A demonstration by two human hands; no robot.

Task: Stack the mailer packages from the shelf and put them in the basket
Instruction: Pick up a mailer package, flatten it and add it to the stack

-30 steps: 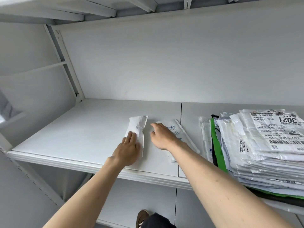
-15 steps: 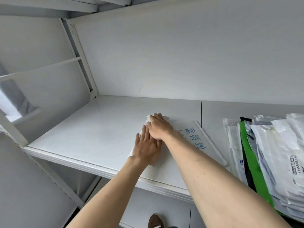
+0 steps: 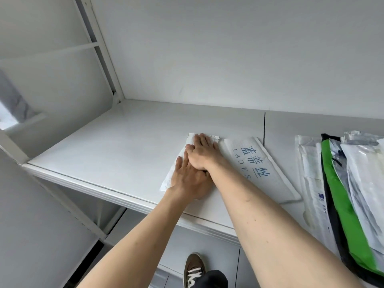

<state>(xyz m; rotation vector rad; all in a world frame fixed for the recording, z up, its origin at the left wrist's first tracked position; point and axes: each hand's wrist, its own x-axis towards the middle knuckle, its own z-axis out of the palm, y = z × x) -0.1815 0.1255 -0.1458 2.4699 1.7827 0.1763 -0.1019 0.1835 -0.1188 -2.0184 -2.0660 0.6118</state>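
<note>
Both hands have slid forward since a second ago. On the white metal shelf (image 3: 104,146), the left hand (image 3: 187,179) lies flat, fingers together, on a small white plastic mailer (image 3: 176,163). The right hand (image 3: 204,152) overlaps it, fingers extended. Beside lie a blue-lettered white mailer (image 3: 268,175) and a stack of mailers (image 3: 353,194).
</note>
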